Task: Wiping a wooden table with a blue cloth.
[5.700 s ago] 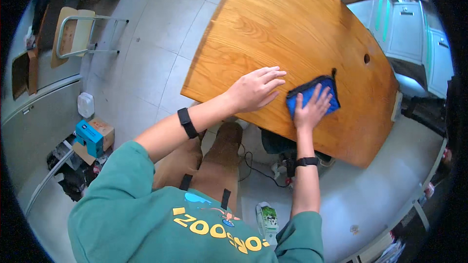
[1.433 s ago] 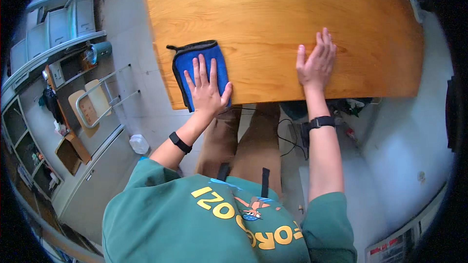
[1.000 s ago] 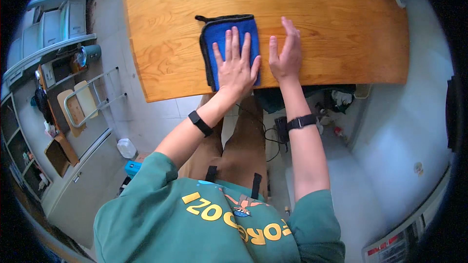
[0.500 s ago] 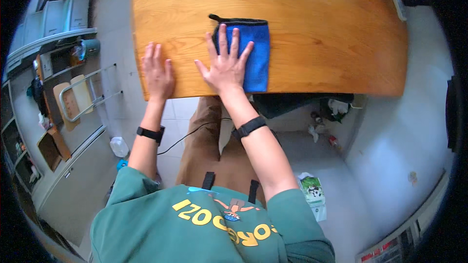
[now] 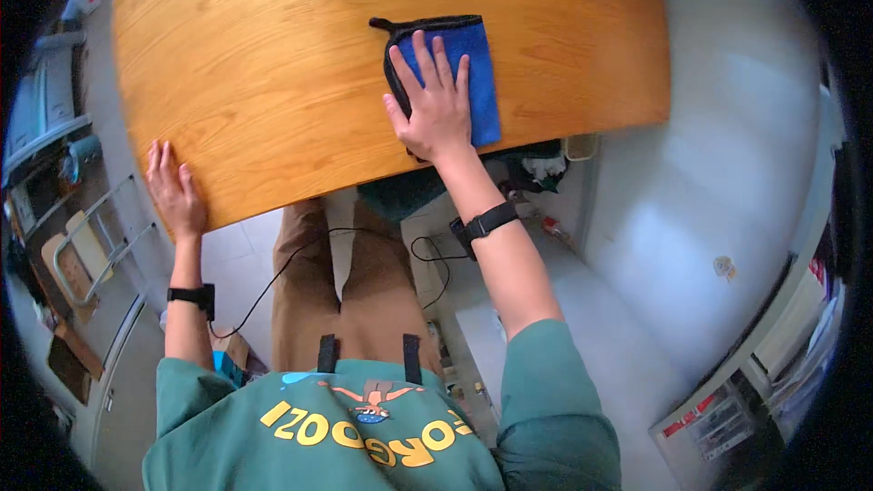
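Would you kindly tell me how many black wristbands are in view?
2: the left wristband is on the forearm behind the left hand; the right wristband is behind the right hand, which lies on the blue cloth. No others show.

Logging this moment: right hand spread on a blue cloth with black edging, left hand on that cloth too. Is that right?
No: the left hand is at the near-left corner of the wooden table, apart from the black-edged blue cloth, as the head view shows. The right hand is indeed spread on it.
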Tool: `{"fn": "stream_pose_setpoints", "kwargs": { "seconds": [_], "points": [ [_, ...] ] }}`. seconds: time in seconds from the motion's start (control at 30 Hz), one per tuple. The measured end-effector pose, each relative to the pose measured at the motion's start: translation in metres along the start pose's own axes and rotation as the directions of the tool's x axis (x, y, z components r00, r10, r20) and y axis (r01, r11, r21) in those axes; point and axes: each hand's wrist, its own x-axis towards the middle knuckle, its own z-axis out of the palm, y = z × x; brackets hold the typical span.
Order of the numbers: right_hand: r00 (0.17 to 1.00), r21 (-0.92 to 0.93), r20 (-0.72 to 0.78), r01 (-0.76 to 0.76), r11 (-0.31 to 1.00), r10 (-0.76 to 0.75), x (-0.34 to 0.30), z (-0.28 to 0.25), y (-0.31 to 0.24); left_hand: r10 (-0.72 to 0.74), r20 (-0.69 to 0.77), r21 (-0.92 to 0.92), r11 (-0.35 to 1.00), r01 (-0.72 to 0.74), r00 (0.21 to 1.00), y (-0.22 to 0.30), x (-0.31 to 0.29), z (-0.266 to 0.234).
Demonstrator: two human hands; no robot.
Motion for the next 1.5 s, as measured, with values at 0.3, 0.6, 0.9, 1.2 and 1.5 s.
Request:
{"fn": "stream_pose_setpoints", "kwargs": {
  "seconds": [0.3,0.6,0.9,1.2,1.5],
  "points": [
    [0.972,-0.183,-0.081,-0.23,0.956,0.219,-0.01,-0.06,0.195,0.061,0.003,0.023,0.998,-0.061,0.998,-0.01,0.001,0.001],
    [0.708,-0.266,-0.189,-0.704,0.659,0.68,-0.056,-0.133,0.417,0.024,0.004,-0.033,0.999,-0.024,1.0,-0.012,0.002,0.003],
    [0.634,-0.266,-0.192,-0.768,0.583,0.749,-0.052,-0.151,0.485,-0.122,-0.041,-0.318,0.942,0.103,0.992,-0.014,-0.008,0.015],
    [0.986,-0.301,-0.142,-0.125,0.945,0.086,0.138,-0.055,0.325,-0.033,0.039,0.027,0.999,0.032,0.999,-0.008,0.002,-0.007],
    [0.861,-0.023,-0.043,0.506,0.862,-0.507,0.203,0.039,0.019,-0.042,0.052,-0.002,0.999,0.042,0.998,-0.012,-0.002,-0.005]
  ]
}}
